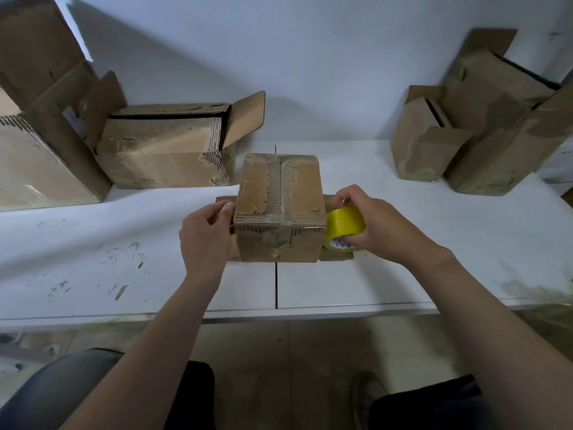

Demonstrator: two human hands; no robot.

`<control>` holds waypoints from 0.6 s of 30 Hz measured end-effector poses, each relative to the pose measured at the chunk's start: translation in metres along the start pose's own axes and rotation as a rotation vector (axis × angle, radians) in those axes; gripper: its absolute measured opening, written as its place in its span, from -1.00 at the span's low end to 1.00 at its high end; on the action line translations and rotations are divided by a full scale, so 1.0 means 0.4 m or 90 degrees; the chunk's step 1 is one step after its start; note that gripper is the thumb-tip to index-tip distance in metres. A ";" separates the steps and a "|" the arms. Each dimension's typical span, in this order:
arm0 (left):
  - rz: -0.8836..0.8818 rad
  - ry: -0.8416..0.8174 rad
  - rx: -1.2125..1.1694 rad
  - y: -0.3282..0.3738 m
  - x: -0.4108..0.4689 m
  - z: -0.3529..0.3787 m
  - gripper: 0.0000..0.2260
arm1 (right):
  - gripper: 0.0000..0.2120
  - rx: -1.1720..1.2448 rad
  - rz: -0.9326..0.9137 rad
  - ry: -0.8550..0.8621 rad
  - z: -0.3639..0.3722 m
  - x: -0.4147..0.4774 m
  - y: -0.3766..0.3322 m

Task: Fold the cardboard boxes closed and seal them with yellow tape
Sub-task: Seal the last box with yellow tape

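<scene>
Head view: taping step. Box [279,193] sits mid-table [403,274] near front edge, flaps closed. Right hand [375,225] grips yellow tape roll [344,225] at its right side; left hand [204,237] pinches box's left edge, tape end unclear. Next: pull strip taut over seam, press down

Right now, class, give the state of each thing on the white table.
Small brown cardboard box, top flaps folded shut, no yellow tape visible.
Yellow tape roll, gripped by right hand.
Left hand, fingers curled at that box's left edge.
Long brown cardboard box, rear left, end flap open.
Tall brown cardboard box, right, top flap open.
</scene>
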State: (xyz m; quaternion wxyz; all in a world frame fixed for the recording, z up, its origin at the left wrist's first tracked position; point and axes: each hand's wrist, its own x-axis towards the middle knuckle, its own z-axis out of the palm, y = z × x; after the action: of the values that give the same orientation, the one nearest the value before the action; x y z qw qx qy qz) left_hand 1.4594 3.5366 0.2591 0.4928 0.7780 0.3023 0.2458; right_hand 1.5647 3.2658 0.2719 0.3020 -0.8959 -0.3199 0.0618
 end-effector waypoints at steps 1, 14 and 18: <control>0.023 0.003 0.045 0.007 -0.012 0.004 -0.75 | -0.35 0.012 -0.003 -0.019 -0.002 -0.001 -0.006; 0.091 -0.019 0.243 0.030 -0.076 0.063 0.00 | -0.26 -0.193 0.037 0.138 0.075 0.035 -0.102; 0.104 -0.037 0.115 0.005 -0.062 0.041 -0.15 | -0.35 -0.197 0.022 0.110 0.061 0.044 -0.086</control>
State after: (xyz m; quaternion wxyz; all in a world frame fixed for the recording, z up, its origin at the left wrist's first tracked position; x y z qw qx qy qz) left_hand 1.4539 3.5082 0.2524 0.4074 0.8483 0.2441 0.2342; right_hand 1.5529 3.3100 0.2734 0.1857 -0.9391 -0.2829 -0.0602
